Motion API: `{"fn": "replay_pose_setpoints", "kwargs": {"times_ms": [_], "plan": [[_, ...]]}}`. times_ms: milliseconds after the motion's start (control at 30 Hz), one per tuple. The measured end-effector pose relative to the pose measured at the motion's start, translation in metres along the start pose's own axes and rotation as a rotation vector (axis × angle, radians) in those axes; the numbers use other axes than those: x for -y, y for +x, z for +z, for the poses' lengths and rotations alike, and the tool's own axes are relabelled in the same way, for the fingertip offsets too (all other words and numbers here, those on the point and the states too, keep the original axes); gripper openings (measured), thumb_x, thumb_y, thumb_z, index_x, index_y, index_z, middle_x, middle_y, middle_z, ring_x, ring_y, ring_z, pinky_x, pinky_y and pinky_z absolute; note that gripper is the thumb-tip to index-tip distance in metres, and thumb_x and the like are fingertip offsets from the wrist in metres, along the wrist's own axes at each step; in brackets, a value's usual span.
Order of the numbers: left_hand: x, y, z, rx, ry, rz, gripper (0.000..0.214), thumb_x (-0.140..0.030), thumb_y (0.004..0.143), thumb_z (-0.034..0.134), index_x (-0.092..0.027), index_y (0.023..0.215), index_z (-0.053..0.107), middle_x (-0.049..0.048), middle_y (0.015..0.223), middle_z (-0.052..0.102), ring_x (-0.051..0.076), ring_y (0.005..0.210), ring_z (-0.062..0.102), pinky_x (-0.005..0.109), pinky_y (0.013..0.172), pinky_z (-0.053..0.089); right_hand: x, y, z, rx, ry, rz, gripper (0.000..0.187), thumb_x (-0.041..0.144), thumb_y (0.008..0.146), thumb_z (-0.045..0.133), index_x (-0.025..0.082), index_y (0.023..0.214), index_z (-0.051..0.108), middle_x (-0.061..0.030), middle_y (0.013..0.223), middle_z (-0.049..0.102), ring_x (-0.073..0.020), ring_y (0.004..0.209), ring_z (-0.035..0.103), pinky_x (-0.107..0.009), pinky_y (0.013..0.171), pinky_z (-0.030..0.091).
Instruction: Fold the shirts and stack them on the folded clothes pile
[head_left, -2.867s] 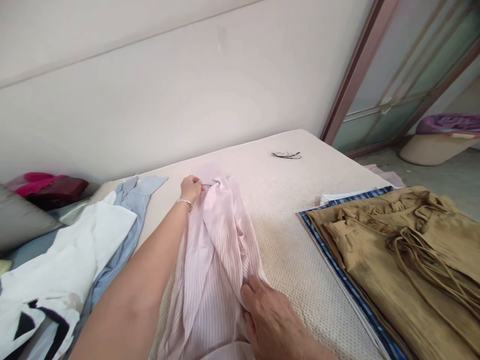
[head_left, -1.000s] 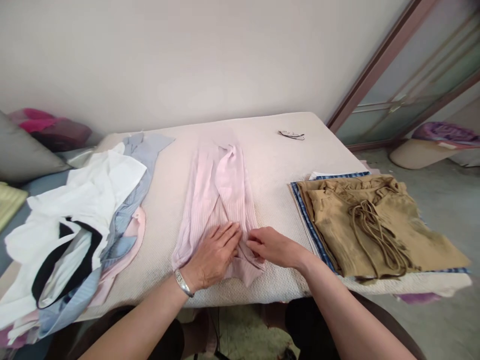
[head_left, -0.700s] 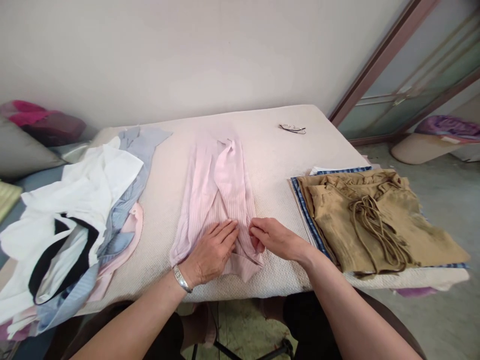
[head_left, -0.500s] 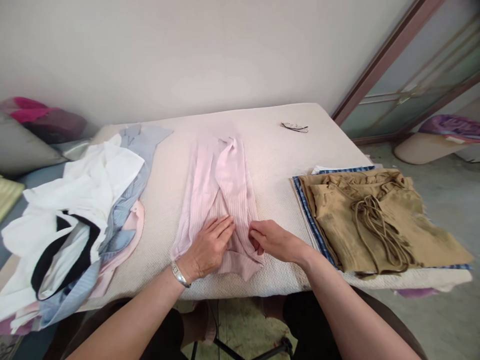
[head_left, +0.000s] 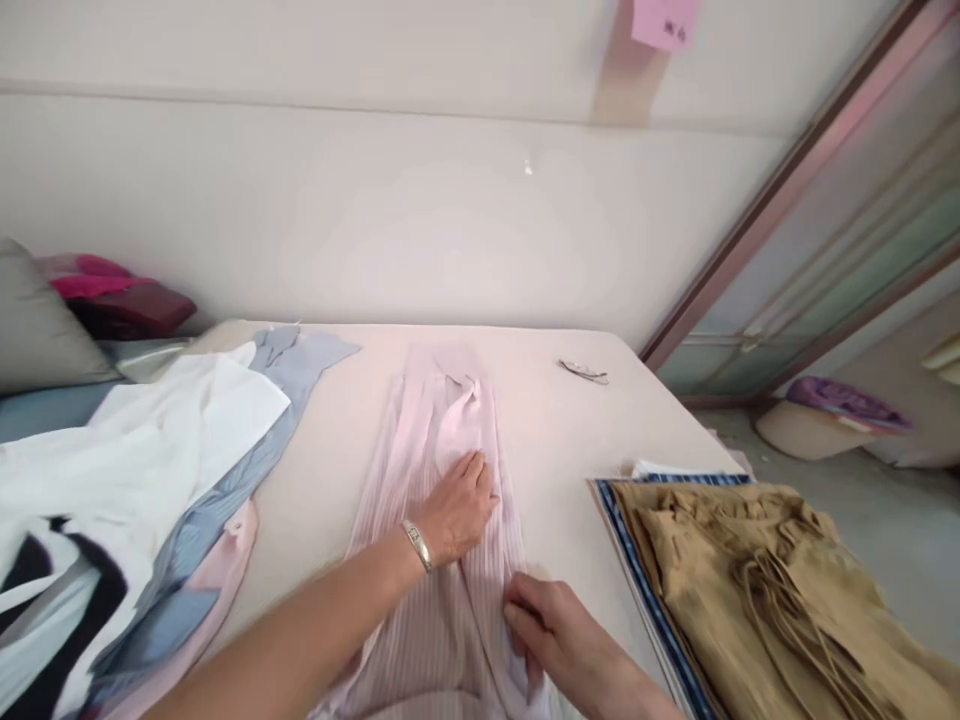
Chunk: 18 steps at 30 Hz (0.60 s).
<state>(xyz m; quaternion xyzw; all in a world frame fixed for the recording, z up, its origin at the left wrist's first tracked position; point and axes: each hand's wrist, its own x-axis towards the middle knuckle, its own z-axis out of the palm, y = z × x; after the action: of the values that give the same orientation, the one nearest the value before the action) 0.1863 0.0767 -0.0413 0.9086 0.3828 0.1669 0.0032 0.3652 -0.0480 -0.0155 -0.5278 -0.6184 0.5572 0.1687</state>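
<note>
Left hand (head_left: pixel 457 505) lies flat, fingers spread, on the pink shirt (head_left: pixel 420 420), which is stretched lengthwise mid-desk (head_left: pixel 555 430). Right hand (head_left: pixel 555 645) pinches the shirt's near right edge. Khaki garment (head_left: pixel 750 580) lies right, clothes heap (head_left: pixel 150 450) left.

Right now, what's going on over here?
A person handles a pink striped shirt laid out on the padded surface. The left hand lies flat on its middle; the right hand pinches fabric at its near edge. A tan garment lies to the right, loose clothes to the left.
</note>
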Motion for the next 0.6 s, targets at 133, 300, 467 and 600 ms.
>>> {"fn": "replay_pose_setpoints", "kwargs": {"times_ms": [133,300,467,600], "plan": [[0.014,0.000,0.036,-0.031,-0.052,-0.083,0.067,-0.046,0.099,0.048,0.003,0.145,0.044,0.0294,0.156,0.038,0.035,0.151,0.029,0.049,0.123,0.029,-0.007,0.038,-0.029,-0.189,0.000,-0.004,0.031,0.043,0.098,0.045,0.021,0.076,0.050,0.0016,0.066,0.060,-0.0115,0.051,0.054,-0.025,0.051,0.040],[0.015,-0.007,0.038,-0.022,-0.113,-0.115,0.070,-0.054,0.102,0.035,-0.003,0.150,0.041,0.0258,0.160,0.034,0.037,0.153,0.023,0.059,0.124,0.021,0.035,0.173,-0.111,-0.451,-0.379,-0.044,0.020,0.034,0.093,0.055,0.018,0.080,0.058,-0.0029,0.073,0.067,-0.0138,0.064,0.062,-0.027,0.064,0.045],[0.014,-0.007,0.037,-0.028,-0.095,-0.122,0.073,-0.054,0.102,0.030,-0.001,0.151,0.039,0.0263,0.161,0.031,0.039,0.153,0.022,0.062,0.124,0.022,0.101,0.336,-0.173,-0.667,-0.494,0.091,0.024,0.029,0.087,0.066,0.007,0.097,0.061,-0.0122,0.083,0.070,-0.0189,0.086,0.066,-0.032,0.078,0.044],[0.015,-0.008,0.035,-0.028,-0.067,-0.107,0.071,-0.053,0.103,0.031,-0.002,0.152,0.037,0.0243,0.162,0.030,0.038,0.154,0.019,0.062,0.124,0.024,0.112,0.412,-0.185,-0.618,-0.438,0.200,0.038,0.029,0.096,0.054,-0.002,0.077,0.062,-0.0174,0.086,0.067,-0.0179,0.086,0.066,-0.032,0.077,0.044]]}}
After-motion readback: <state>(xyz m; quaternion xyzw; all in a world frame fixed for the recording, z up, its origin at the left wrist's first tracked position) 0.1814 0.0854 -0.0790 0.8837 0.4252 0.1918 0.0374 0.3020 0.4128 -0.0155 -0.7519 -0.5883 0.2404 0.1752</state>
